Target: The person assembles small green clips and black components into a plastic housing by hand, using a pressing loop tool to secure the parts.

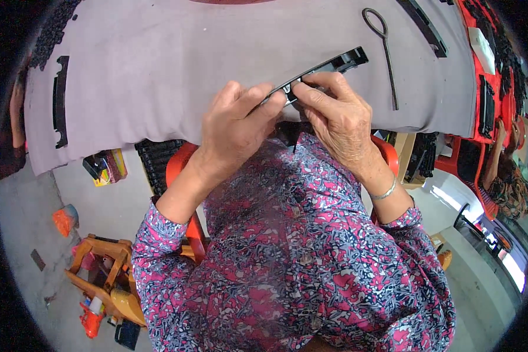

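Note:
Both my hands hold a long, narrow black plastic strip [346,60] slantwise above the near edge of the cloth-covered table [141,53]. My left hand [236,126] grips its lower left end, which the fingers largely hide. My right hand [337,114] pinches it near the middle with thumb and fingers. A small pale piece [287,90] shows on the strip between my fingertips; its kind is too small to make out. The strip's far end, with notches and raised parts, sticks out up and to the right.
Right of my hands lies a dark metal rod with a looped end [386,47]. Other black strips lie at the left [60,102] and far right [423,28]. Black pieces [51,32] are heaped at the far left corner. Another person's arm [496,154] shows beside a red table at the right.

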The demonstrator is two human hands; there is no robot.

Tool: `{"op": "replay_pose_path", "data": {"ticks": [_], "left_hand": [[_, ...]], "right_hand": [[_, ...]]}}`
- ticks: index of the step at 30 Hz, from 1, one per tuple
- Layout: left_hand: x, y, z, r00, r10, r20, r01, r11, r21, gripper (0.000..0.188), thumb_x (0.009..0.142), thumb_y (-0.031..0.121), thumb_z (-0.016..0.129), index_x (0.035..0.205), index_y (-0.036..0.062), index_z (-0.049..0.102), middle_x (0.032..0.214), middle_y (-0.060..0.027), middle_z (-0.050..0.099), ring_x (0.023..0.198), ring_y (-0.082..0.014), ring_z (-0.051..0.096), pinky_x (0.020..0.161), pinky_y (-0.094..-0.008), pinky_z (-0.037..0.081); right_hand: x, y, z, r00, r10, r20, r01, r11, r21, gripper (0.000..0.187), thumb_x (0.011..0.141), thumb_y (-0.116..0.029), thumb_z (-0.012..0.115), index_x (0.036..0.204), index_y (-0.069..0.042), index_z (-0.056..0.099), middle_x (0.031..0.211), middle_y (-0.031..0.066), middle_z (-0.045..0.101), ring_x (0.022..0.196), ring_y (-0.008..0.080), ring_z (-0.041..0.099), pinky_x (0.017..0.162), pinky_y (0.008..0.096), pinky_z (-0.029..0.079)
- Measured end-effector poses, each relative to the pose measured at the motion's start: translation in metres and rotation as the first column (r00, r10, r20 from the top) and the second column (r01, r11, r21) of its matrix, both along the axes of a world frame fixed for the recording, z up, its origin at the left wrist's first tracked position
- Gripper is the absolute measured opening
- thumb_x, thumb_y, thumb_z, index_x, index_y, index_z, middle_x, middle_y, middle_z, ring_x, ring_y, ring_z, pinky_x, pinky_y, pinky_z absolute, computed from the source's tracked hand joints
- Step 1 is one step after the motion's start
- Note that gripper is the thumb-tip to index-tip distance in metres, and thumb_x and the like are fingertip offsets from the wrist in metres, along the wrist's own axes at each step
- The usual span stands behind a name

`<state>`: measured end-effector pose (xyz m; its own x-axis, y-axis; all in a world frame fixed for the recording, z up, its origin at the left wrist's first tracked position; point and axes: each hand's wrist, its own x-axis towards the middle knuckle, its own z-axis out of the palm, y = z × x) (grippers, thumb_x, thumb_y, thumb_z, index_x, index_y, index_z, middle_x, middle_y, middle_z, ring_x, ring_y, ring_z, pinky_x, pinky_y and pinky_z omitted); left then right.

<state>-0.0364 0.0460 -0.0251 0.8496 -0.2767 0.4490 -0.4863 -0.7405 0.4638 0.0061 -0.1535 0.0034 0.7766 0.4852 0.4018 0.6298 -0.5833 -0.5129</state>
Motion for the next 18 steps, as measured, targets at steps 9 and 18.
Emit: {"op": "replay_pose_path", "data": {"ticks": [9, 18], "left_hand": [[0.0044, -0.002, 0.0015, 0.999, -0.008, 0.042, 0.008, 1.0, -0.001, 0.04, 0.068, 0.006, 0.073, 0.105, 0.0173, 0.065, 0.102, 0.004, 0.058, 0.077, -0.0213, 0.053, 0.065, -0.0356, 0.05], [0.0063, -0.0016, 0.0064, 0.998, -0.058, 0.026, 0.058, 0.998, -0.021, 0.036, 0.07, 0.005, 0.073, 0.104, 0.0145, 0.065, 0.098, -0.0006, 0.061, 0.083, -0.0238, 0.058, 0.07, -0.0371, 0.052]], "right_hand": [[-0.0003, 0.0001, -0.0006, 1.0, -0.002, 0.008, 0.002, 1.0, 0.004, 0.018, 0.079, -0.007, 0.071, 0.097, -0.012, 0.071, 0.098, 0.0025, 0.066, 0.076, 0.0242, 0.067, 0.065, 0.0367, 0.054], [0.0037, -0.0038, -0.0014, 0.999, 0.051, -0.008, -0.051, 0.999, 0.0, 0.019, 0.078, -0.007, 0.071, 0.096, -0.012, 0.07, 0.096, 0.0022, 0.066, 0.074, 0.0261, 0.066, 0.063, 0.0366, 0.054]]}}
